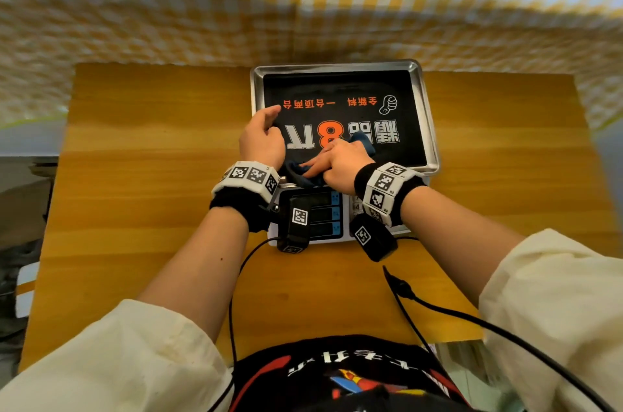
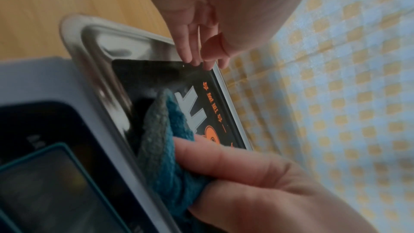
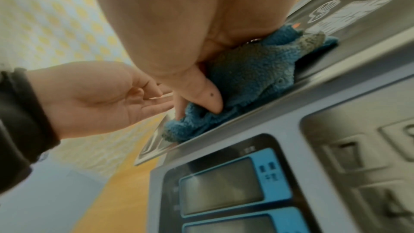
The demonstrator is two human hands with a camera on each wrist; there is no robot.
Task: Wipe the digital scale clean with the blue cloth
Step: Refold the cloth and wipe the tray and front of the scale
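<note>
The digital scale point(image 1: 344, 155) sits at the far middle of the wooden counter point(image 1: 151, 209), its steel weighing tray point(image 1: 428, 114) away from the person and its display panel point(image 1: 323, 216) toward them. The right hand point(image 1: 340, 165) has its grip bunched around the blue cloth point(image 1: 303, 173), pressing it onto the tray's near edge, probably so the wad carries pressure. The left hand point(image 1: 261, 138) has relaxed, parted fingers holding nothing, their tips at the tray's left rim, likely to steady the scale.
</note>
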